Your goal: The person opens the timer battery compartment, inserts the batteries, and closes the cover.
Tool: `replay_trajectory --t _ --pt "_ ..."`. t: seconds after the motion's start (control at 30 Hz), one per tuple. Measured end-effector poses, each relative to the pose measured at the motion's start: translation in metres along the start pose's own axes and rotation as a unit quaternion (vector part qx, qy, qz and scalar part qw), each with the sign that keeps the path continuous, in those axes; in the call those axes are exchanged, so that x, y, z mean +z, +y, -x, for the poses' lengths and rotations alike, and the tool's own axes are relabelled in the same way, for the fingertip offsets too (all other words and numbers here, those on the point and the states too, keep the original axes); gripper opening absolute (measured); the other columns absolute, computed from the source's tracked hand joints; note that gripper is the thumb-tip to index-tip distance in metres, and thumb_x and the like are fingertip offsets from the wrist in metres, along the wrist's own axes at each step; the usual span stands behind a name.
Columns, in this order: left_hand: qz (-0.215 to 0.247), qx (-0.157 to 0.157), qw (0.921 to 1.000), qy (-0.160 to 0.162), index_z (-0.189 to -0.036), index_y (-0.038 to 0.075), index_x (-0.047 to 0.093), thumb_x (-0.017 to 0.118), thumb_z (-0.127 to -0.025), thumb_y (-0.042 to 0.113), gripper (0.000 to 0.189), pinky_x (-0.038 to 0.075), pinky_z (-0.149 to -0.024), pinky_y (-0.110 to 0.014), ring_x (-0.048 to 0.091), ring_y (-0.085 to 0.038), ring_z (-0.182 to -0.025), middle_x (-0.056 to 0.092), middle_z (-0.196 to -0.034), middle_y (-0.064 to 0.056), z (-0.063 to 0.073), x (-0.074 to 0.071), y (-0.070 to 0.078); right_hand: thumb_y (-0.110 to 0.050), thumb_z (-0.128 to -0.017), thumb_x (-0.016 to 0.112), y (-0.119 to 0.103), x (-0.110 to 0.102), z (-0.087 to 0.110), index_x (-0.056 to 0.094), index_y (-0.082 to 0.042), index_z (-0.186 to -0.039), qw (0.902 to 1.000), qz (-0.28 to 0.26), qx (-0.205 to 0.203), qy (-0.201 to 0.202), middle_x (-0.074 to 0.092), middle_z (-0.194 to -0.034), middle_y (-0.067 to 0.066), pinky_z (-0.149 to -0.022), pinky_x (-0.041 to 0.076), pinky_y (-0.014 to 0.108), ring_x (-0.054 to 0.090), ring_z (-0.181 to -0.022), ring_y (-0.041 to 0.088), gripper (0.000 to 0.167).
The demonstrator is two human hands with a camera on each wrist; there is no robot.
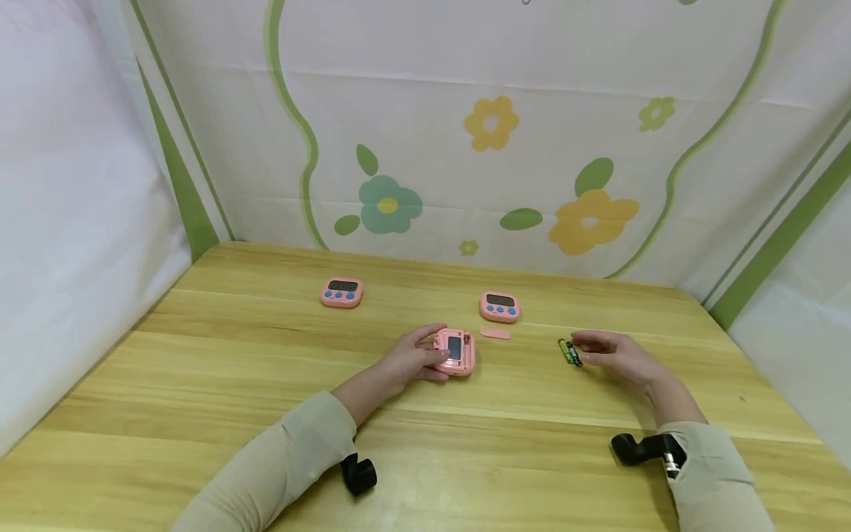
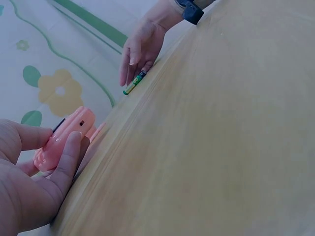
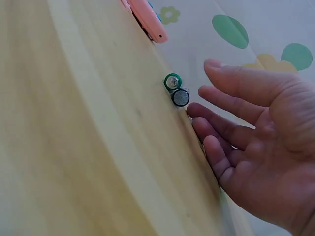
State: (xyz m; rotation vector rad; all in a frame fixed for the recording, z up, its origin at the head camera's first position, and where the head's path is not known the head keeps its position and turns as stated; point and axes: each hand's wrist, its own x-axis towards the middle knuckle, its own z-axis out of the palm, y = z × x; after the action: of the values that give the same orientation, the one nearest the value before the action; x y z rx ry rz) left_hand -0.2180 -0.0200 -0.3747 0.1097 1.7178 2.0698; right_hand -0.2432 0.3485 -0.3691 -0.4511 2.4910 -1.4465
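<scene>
While the left hand (image 1: 412, 358) pinches a pink, rounded-square plastic timer (image 1: 456, 349) between thumb and fingers, the right hand (image 1: 621, 357) lies well to that timer's right, palm inward, thumb and loosely bent fingers spread beside two slim green-and-black cylindrical batteries (image 1: 566, 352). Whether a fingertip touches them, I cannot tell. The head view shows the timer's open battery slot; only the right wrist view shows the batteries' round ends (image 3: 181, 98), only the left wrist view a small dark hole (image 2: 81, 123) in the timer's edge.

White cloth (image 1: 412, 111) printed with flowers (image 1: 399, 218) and green bands (image 1: 178, 185) hangs behind a wood-grained table (image 1: 505, 465)
</scene>
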Motion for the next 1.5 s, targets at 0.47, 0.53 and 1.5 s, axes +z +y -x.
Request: replay_trajectory --t 0.47,0.53,1.5 --pt "0.004 -0.001 1.0 0.001 -0.133 0.011 0.033 0.053 -0.083 -0.002 0.056 0.052 -0.066 -0.035 0.057 -0.022 -0.069 0.051 -0.104 -0.02 -0.0018 -0.0006 0.0008 -0.012 -0.078 0.063 0.0047 0.0013 -0.0031 0.038 0.005 -0.126 0.9984 0.05 -0.009 -0.023 0.042 -0.121 0.022 -0.075 0.041 0.021 0.043 -0.095 0.023 0.057" --pt "0.002 -0.001 1.0 0.001 -0.133 0.011 0.033 0.053 -0.083 -0.002 0.056 0.052 -0.066 -0.034 0.056 -0.021 -0.068 0.05 -0.105 -0.02 -0.0019 -0.0005 0.0006 -0.012 -0.078 0.063 0.0049 0.0019 -0.0029 0.038 0.005 -0.126 0.9983 0.053 -0.009 -0.022 0.042 -0.12 0.022 -0.074 0.041 0.021 0.043 -0.094 0.023 0.057" --pt "-0.001 0.001 1.0 -0.003 -0.134 0.011 0.032 0.053 -0.083 -0.002 0.057 0.052 -0.066 -0.035 0.058 -0.023 -0.069 0.05 -0.106 -0.021 -0.0008 0.0005 -0.0006 -0.01 -0.078 0.064 0.0001 0.0049 -0.0017 0.04 0.006 -0.123 0.9962 0.086 0.0 -0.014 0.046 -0.105 0.018 -0.067 0.042 0.023 0.042 -0.086 0.022 0.054"
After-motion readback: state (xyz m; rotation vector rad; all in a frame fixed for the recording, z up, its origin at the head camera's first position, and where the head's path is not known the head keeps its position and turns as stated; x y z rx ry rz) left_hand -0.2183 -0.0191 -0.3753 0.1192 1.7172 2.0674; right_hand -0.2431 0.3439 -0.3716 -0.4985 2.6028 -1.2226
